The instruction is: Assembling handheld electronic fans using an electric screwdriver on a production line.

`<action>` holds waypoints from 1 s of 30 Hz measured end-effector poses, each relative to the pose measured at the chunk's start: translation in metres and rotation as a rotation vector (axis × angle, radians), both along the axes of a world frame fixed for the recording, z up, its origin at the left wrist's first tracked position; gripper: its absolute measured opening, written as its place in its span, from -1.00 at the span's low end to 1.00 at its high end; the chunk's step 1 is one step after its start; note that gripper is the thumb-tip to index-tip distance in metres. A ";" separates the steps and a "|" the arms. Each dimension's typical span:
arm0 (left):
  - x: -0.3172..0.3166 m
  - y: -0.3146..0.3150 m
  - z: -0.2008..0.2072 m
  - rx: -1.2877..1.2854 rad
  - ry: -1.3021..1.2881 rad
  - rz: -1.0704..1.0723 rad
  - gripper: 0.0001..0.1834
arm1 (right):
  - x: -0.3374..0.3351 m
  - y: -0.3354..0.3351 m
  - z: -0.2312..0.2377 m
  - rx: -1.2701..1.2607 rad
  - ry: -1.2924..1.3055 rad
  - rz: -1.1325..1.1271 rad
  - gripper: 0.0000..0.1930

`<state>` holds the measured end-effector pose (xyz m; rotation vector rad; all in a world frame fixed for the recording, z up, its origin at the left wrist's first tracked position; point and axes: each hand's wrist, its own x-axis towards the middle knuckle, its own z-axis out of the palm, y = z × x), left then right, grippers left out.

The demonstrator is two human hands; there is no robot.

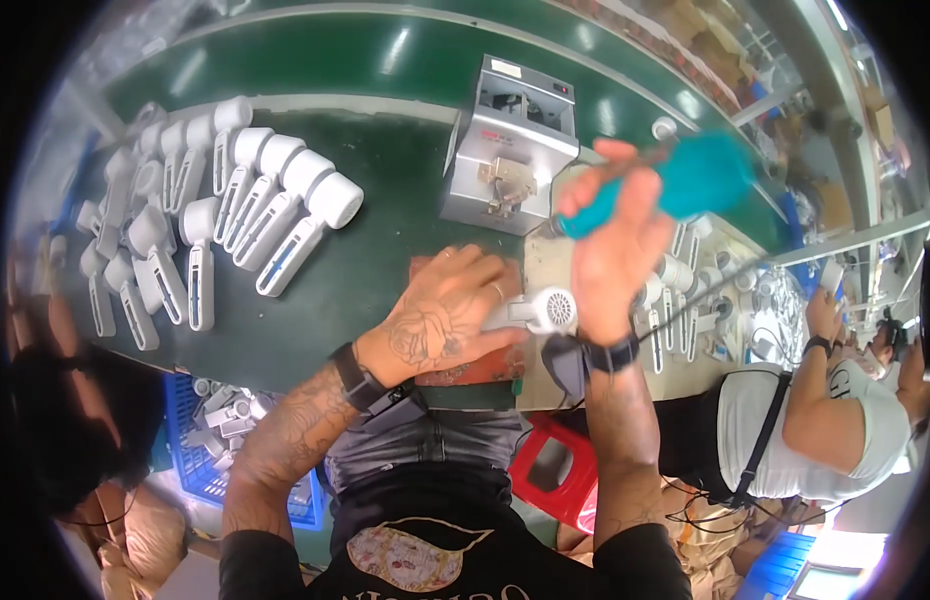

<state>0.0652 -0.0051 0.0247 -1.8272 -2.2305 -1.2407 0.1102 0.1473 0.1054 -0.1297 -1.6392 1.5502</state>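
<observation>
My left hand (450,305) is closed over a white handheld fan (553,311), whose round grilled head sticks out past the fingers on the right. Most of its handle is hidden under that hand. Beneath them lies a reddish mat (445,368) on the green tabletop. My right hand (620,230) is raised above the right part of the table, wrapped round a teal electric screwdriver (685,188). The tool is smeared by motion, and its tip end points left, close to a grey screw feeder (515,140).
Several white fans (285,190) lie in rows at the left of the table (385,150); more fans (675,300) lie at the right. A blue crate (195,460) of white parts stands lower left, a red stool (560,470) below. People sit on both sides. A cable hangs at right.
</observation>
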 end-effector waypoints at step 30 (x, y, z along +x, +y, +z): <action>0.000 -0.002 -0.009 -0.043 -0.003 0.086 -0.54 | 0.034 -0.005 -0.039 0.031 -0.120 0.025 -0.42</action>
